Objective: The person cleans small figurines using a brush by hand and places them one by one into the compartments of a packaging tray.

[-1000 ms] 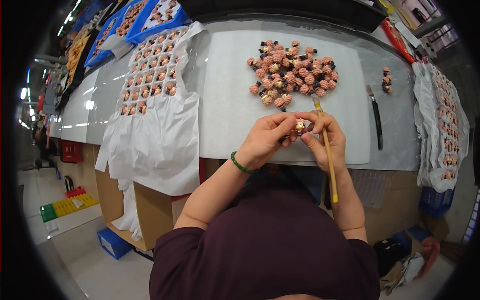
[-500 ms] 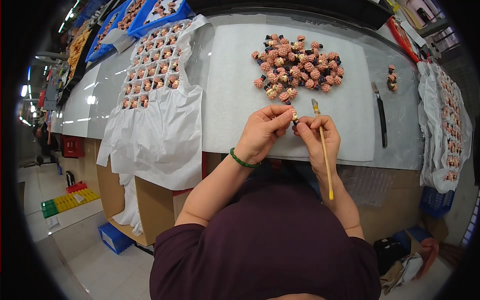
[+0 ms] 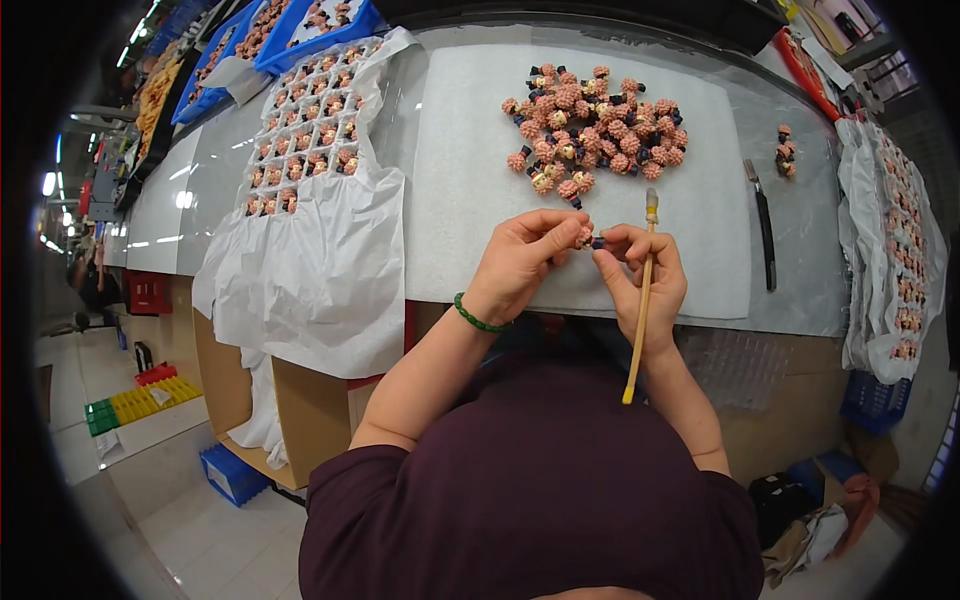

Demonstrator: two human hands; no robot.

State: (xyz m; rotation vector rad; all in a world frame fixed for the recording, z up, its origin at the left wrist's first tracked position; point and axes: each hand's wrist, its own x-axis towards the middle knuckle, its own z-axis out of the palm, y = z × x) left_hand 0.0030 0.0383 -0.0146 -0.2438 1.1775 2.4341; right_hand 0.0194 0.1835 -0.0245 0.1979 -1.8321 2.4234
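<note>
Between the fingertips of my left hand [image 3: 525, 262] is a small figurine [image 3: 584, 238] with a pink bumpy head and a dark base. My right hand [image 3: 640, 275] holds a thin brush [image 3: 640, 330] with a yellowish handle, its tip pointing away from me. The right thumb and forefinger are at the dark end of the same figurine. Beyond both hands, a heap of similar pink-headed figurines [image 3: 600, 130] lies on a white foam sheet [image 3: 460, 200]. To the right rests a knife-like tool with a black handle [image 3: 766, 240].
On the left, a divided tray [image 3: 310, 120] holds figurines in rows over white paper [image 3: 300, 280]. Blue bins [image 3: 335, 25] with more pieces stand behind it. Another filled tray [image 3: 905, 250] is at the far right, near a few loose figurines [image 3: 785, 155].
The figurine has turned so its dark end points right, towards my right fingers. The brush has swung: its tip moved right and its rear end moved left.
</note>
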